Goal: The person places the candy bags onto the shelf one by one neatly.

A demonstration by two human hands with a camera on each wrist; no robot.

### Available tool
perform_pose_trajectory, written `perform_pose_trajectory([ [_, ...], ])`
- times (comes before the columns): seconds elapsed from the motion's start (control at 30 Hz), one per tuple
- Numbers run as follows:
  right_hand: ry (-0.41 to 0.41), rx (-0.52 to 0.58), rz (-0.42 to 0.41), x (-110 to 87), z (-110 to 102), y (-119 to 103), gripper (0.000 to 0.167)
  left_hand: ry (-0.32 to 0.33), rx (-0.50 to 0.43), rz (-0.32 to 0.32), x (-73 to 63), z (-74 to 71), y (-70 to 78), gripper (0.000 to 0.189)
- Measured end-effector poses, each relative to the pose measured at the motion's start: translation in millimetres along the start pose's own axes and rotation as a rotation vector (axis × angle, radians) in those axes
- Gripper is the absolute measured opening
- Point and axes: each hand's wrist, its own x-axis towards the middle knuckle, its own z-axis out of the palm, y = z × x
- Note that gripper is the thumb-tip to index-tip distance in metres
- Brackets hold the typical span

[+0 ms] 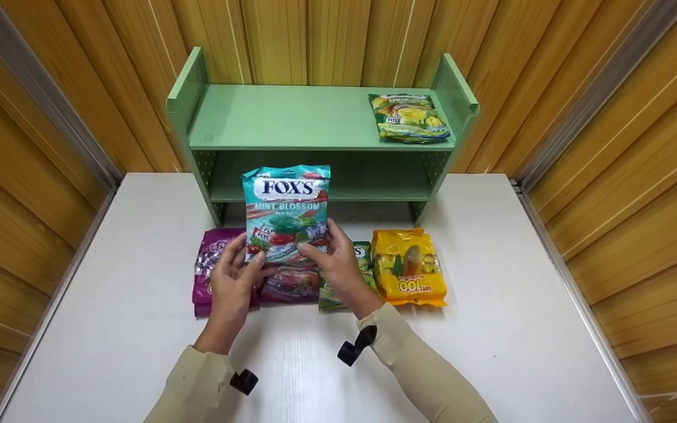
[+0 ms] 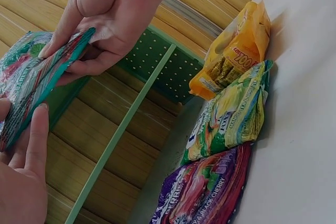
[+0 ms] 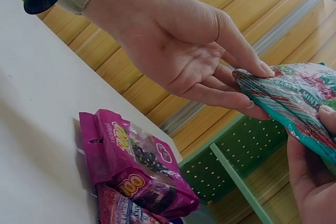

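Observation:
Both hands hold up a teal Fox's Mint Blossom candy bag (image 1: 287, 212), its printed front toward the head camera. My left hand (image 1: 236, 285) grips the bag's lower left corner, thumb in front and fingers behind. At the lower right, my right hand (image 1: 343, 267) pinches it the same way. Below the held bag, a row of candy bags lies on the white table: a purple bag (image 1: 204, 282), a berry-coloured bag (image 1: 290, 285), a green bag (image 1: 331, 298) partly covered by the right hand, and a yellow bag (image 1: 410, 267).
A green shelf unit (image 1: 291, 117) stands at the back of the table (image 1: 509, 282). On its top board, at the right end, lies a green and yellow candy bag (image 1: 410, 118). Wood-patterned walls (image 1: 338, 41) enclose the back and both sides.

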Motion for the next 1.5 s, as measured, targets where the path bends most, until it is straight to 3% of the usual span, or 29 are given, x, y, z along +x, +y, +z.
perform_pose_trajectory([
  [0.4,-0.003,0.009,-0.043,21.6,12,-10,0.06,0.077,0.015,0.052,10.4,-0.2,13.6,0.046],
  [0.93,0.023,-0.036,-0.03,43.7,23,-23,0.063,0.126,0.038,0.037,30.6,-0.6,29.0,0.054],
  [1.5,0.04,-0.14,-0.016,69.9,24,-32,0.059,0.162,-0.137,0.063,53.7,8.8,32.4,0.05],
])
